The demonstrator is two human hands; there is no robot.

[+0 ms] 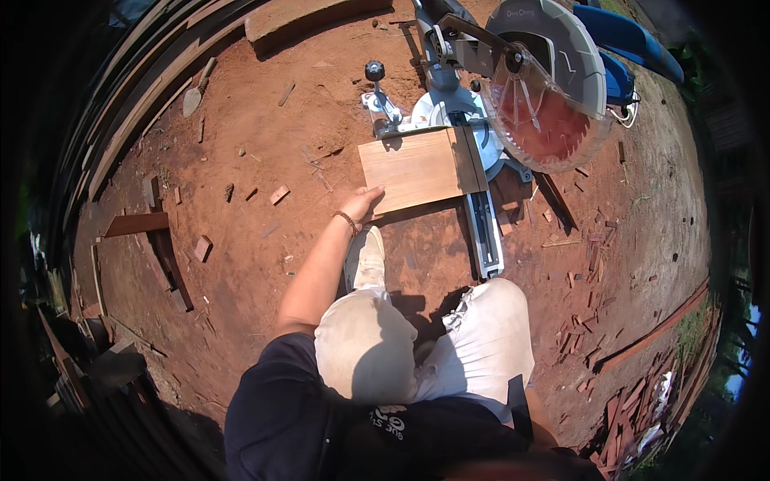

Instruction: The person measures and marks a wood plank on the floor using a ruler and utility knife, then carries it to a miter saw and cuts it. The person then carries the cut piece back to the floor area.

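Observation:
My left hand point(362, 204) grips the near left corner of a flat, light brown wooden board point(411, 170), thumb on top and the other fingers hidden beneath it. The board's far edge lies against the fence of a blue and grey mitre saw point(451, 106), and its right end rests over the saw's table. To the right of the board, the round toothed blade point(536, 128) shows through a clear guard. A narrow slotted rail point(484, 232) runs from the saw toward my knees. My right hand is out of sight; only part of that arm shows at the lower edge.
A clamp with a black knob point(374, 71) stands left of the saw. Long planks point(152, 80) are stacked at the far left, near a trowel point(193, 98). Wood offcuts point(581, 333) litter the reddish dirt, and a scrap pile point(634, 417) lies at the lower right.

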